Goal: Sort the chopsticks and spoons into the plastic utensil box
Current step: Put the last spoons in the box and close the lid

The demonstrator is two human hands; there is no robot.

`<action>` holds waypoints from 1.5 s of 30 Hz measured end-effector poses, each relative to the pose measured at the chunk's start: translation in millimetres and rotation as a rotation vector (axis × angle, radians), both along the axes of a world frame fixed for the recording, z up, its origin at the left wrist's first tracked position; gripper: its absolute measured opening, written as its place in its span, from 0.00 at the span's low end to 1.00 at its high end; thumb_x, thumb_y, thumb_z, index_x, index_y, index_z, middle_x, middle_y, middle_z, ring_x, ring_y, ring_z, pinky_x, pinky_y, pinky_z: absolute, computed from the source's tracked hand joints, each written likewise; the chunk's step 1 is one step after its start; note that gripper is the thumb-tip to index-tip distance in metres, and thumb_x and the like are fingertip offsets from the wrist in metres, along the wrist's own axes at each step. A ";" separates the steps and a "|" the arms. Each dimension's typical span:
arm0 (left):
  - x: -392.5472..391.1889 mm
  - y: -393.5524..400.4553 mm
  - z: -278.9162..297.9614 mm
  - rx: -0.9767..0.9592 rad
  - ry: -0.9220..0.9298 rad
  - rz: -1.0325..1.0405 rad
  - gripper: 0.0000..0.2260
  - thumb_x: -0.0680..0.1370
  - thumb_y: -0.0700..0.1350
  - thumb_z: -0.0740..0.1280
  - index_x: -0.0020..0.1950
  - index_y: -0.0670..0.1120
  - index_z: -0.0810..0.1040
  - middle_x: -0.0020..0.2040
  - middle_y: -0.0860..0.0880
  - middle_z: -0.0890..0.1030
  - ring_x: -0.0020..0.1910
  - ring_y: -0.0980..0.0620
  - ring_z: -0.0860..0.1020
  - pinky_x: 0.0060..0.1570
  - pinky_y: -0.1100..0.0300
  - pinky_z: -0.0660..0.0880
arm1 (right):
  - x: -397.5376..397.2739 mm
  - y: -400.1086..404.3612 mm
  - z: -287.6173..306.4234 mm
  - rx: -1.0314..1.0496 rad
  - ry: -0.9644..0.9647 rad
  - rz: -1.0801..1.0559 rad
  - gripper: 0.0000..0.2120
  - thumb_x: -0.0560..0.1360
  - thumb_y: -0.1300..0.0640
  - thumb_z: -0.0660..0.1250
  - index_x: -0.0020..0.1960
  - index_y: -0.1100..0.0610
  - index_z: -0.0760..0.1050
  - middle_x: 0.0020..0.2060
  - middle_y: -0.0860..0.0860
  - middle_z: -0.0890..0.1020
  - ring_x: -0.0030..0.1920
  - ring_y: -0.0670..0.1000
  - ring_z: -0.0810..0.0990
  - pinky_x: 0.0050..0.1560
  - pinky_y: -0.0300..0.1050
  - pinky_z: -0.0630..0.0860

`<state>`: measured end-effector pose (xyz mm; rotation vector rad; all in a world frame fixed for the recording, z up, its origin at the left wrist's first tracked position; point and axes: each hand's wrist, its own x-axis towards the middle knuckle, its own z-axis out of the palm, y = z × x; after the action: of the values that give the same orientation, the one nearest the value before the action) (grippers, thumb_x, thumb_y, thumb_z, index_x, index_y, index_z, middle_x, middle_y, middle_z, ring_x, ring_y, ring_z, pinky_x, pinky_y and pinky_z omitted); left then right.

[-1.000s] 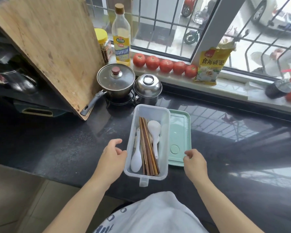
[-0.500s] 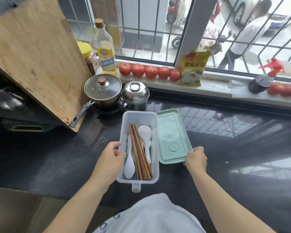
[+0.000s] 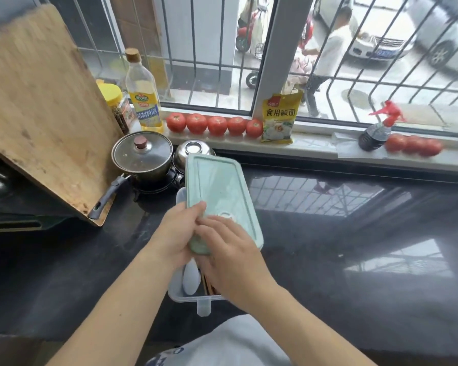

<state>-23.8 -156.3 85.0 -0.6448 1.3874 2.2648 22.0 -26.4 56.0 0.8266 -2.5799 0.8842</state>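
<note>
Both hands on lid [image 3: 220, 191] over box [image 3: 181, 294]: left hand [image 3: 177, 233] grips near corner, right hand [image 3: 230, 249] flat on top.

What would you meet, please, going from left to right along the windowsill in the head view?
Yellow-lidded jar → oil bottle → row of five tomatoes → yellow packet → dark spray bottle → more tomatoes.
</note>
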 end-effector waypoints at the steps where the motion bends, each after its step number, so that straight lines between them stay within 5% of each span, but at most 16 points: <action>1: 1.2 -6.8 -4.7 -0.136 0.019 0.015 0.11 0.86 0.41 0.62 0.66 0.41 0.79 0.52 0.42 0.88 0.48 0.45 0.87 0.42 0.52 0.83 | 3.2 1.0 0.4 0.011 -0.086 0.079 0.14 0.78 0.56 0.69 0.62 0.59 0.78 0.63 0.51 0.80 0.66 0.51 0.75 0.71 0.47 0.69; 3: 6.5 -23.9 -14.3 -0.298 0.047 0.020 0.10 0.85 0.39 0.64 0.64 0.43 0.79 0.53 0.43 0.87 0.48 0.45 0.88 0.43 0.50 0.84 | 6.7 7.5 1.6 -0.081 -0.188 0.002 0.15 0.80 0.51 0.66 0.64 0.56 0.78 0.65 0.47 0.77 0.67 0.47 0.73 0.71 0.42 0.67; 5: 15.6 -38.7 -23.3 -0.331 0.040 0.035 0.12 0.84 0.38 0.66 0.66 0.47 0.78 0.57 0.45 0.86 0.49 0.46 0.87 0.44 0.48 0.84 | 3.1 15.1 -1.9 -0.213 -0.283 -0.311 0.15 0.80 0.49 0.64 0.65 0.52 0.75 0.66 0.43 0.73 0.68 0.42 0.69 0.69 0.37 0.66; 7: 27.3 -46.6 -32.3 -0.284 0.061 0.020 0.18 0.83 0.36 0.67 0.70 0.52 0.75 0.60 0.48 0.85 0.53 0.45 0.87 0.50 0.44 0.84 | -6.8 19.0 -4.5 -0.292 -0.574 -0.506 0.19 0.81 0.47 0.62 0.71 0.48 0.70 0.66 0.40 0.71 0.65 0.39 0.70 0.65 0.38 0.69; 9: 39.0 -43.4 -39.8 -0.209 0.084 -0.016 0.22 0.83 0.35 0.66 0.73 0.54 0.73 0.62 0.49 0.85 0.57 0.45 0.86 0.55 0.42 0.83 | -12.8 17.7 -7.4 -0.493 -0.940 -0.488 0.20 0.82 0.45 0.60 0.73 0.44 0.66 0.62 0.38 0.76 0.59 0.40 0.77 0.57 0.41 0.76; 11: 50.1 -37.1 -46.5 -0.253 0.103 -0.020 0.21 0.83 0.36 0.65 0.72 0.56 0.73 0.61 0.52 0.85 0.58 0.48 0.85 0.57 0.43 0.82 | -10.6 14.3 -12.1 -0.598 -1.055 -0.500 0.16 0.82 0.47 0.58 0.70 0.41 0.67 0.56 0.37 0.79 0.54 0.41 0.80 0.52 0.44 0.78; 15: 62.2 -27.8 -56.7 -0.933 0.178 -0.073 0.14 0.84 0.44 0.61 0.67 0.57 0.74 0.57 0.55 0.77 0.61 0.52 0.75 0.61 0.52 0.72 | 3.5 6.0 -26.6 -0.340 -0.951 -0.569 0.16 0.83 0.48 0.52 0.69 0.44 0.67 0.50 0.40 0.79 0.50 0.45 0.79 0.49 0.50 0.75; 17: 64.9 -28.3 -62.1 -1.082 0.191 -0.074 0.15 0.84 0.46 0.59 0.70 0.55 0.73 0.57 0.52 0.71 0.61 0.52 0.66 0.60 0.54 0.65 | 4.1 3.5 -32.5 -0.094 -0.890 -0.555 0.16 0.84 0.45 0.48 0.68 0.46 0.65 0.46 0.46 0.79 0.46 0.53 0.78 0.47 0.52 0.72; 24: 48.6 -26.9 -83.5 -0.943 0.027 -0.041 0.14 0.86 0.44 0.56 0.69 0.46 0.74 0.60 0.50 0.66 0.55 0.48 0.73 0.55 0.55 0.67 | -15.9 -0.8 -41.4 0.348 -0.596 -0.534 0.15 0.85 0.47 0.46 0.64 0.55 0.63 0.35 0.49 0.75 0.37 0.59 0.76 0.37 0.51 0.69; 28: 45.8 -28.9 -86.9 -0.963 0.065 -0.113 0.12 0.85 0.45 0.59 0.67 0.50 0.75 0.60 0.49 0.69 0.57 0.48 0.74 0.60 0.51 0.72 | -11.0 8.7 -43.1 0.455 -0.592 -0.481 0.12 0.85 0.53 0.46 0.59 0.58 0.65 0.44 0.53 0.78 0.41 0.61 0.80 0.42 0.53 0.78; 33: 38.7 -33.0 -88.6 -1.021 0.071 -0.188 0.05 0.84 0.47 0.59 0.57 0.54 0.73 0.57 0.51 0.69 0.55 0.47 0.76 0.58 0.48 0.75 | -15.4 10.4 -51.7 0.406 -0.635 -0.483 0.10 0.85 0.51 0.46 0.57 0.55 0.62 0.42 0.53 0.80 0.39 0.61 0.79 0.42 0.53 0.77; 40: 33.1 -45.0 -75.8 -0.970 -0.008 -0.345 0.12 0.81 0.50 0.59 0.49 0.55 0.82 0.48 0.55 0.85 0.48 0.50 0.83 0.52 0.46 0.82 | -30.0 6.9 -58.0 0.296 -0.619 -0.517 0.09 0.84 0.52 0.48 0.53 0.54 0.64 0.45 0.50 0.78 0.42 0.60 0.77 0.41 0.53 0.70; 45: 54.1 -11.9 -68.3 -0.562 -0.145 -0.343 0.07 0.84 0.44 0.62 0.58 0.49 0.78 0.51 0.45 0.86 0.45 0.45 0.87 0.45 0.46 0.86 | -45.8 32.6 -59.6 0.459 -0.536 -0.523 0.07 0.82 0.56 0.54 0.59 0.53 0.66 0.44 0.51 0.72 0.43 0.58 0.73 0.42 0.53 0.71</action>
<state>30.3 -168.2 16.7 -0.6590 1.9038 1.5356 -23.8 6.2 -3.6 -0.0474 -3.2930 0.3874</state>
